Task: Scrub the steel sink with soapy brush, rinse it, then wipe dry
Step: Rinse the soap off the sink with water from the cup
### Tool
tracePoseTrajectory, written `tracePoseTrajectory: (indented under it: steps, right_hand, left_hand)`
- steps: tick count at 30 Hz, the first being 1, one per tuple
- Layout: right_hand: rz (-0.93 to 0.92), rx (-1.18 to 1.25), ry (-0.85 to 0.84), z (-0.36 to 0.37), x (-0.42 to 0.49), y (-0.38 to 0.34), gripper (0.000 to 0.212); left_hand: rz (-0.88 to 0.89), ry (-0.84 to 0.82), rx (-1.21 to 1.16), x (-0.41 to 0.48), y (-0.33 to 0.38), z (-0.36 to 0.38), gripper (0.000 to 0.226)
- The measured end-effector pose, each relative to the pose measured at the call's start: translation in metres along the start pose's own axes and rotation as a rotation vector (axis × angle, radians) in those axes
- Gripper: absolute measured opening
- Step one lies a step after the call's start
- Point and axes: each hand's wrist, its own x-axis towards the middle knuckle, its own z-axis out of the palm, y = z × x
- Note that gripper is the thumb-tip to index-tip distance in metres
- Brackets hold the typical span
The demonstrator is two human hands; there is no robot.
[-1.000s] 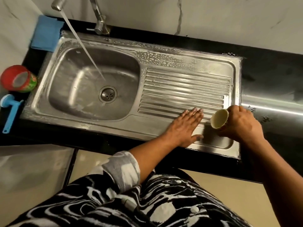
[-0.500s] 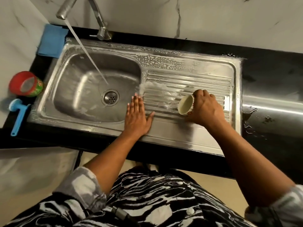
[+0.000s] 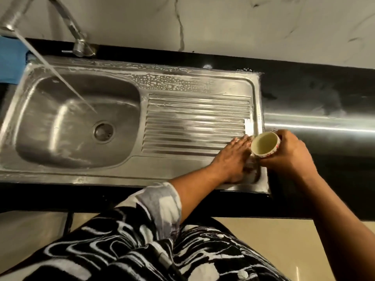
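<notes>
Cup (image 3: 264, 144): your right hand (image 3: 288, 157) curls round it, tipped toward 9 o'clock, likely to pour rinse water.
Left hand (image 3: 233, 159): flat, fingers straight, holding nothing, pressed on the sink (image 3: 172, 167) to rub soap off.

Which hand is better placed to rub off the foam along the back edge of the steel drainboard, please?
Probably the left: the left hand lies flat and free on the ribbed steel drainboard, short of the white foam, while the right hand holds the cream cup.
</notes>
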Motion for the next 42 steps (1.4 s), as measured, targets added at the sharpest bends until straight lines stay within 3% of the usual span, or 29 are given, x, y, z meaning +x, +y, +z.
tracePoseTrajectory:
  steps: [5,9,15,22,33,40,42]
  right_hand:
    - [-0.008,-0.256,-0.004,-0.010,0.024,0.004,0.087]
    - [-0.103,-0.456,0.072,0.001,0.054,-0.030,0.068]
    - [-0.277,-0.642,0.124,0.029,0.074,-0.095,0.057]
    - [-0.395,-0.663,0.075,0.042,0.063,-0.150,0.084]
    - [-0.328,-0.396,0.139,0.059,0.026,-0.185,0.080]
    - [-0.386,0.048,0.037,0.134,-0.005,-0.265,0.093]
    - [-0.314,0.222,0.002,0.162,-0.019,-0.310,0.088]
  left_hand:
    - [-0.062,-0.007,0.137,0.014,-0.007,0.015,0.093]
    - [-0.144,0.062,0.037,0.013,-0.007,0.014,0.091]
    - [-0.363,0.137,-0.059,-0.008,-0.051,-0.001,0.099]
    - [-0.588,0.145,0.029,-0.064,-0.123,-0.021,0.094]
    - [-0.914,0.191,-0.109,-0.185,-0.209,-0.053,0.099]
    - [-0.867,0.301,-0.107,-0.299,-0.271,-0.071,0.109]
    - [-0.842,0.333,-0.114,-0.335,-0.294,-0.075,0.110]
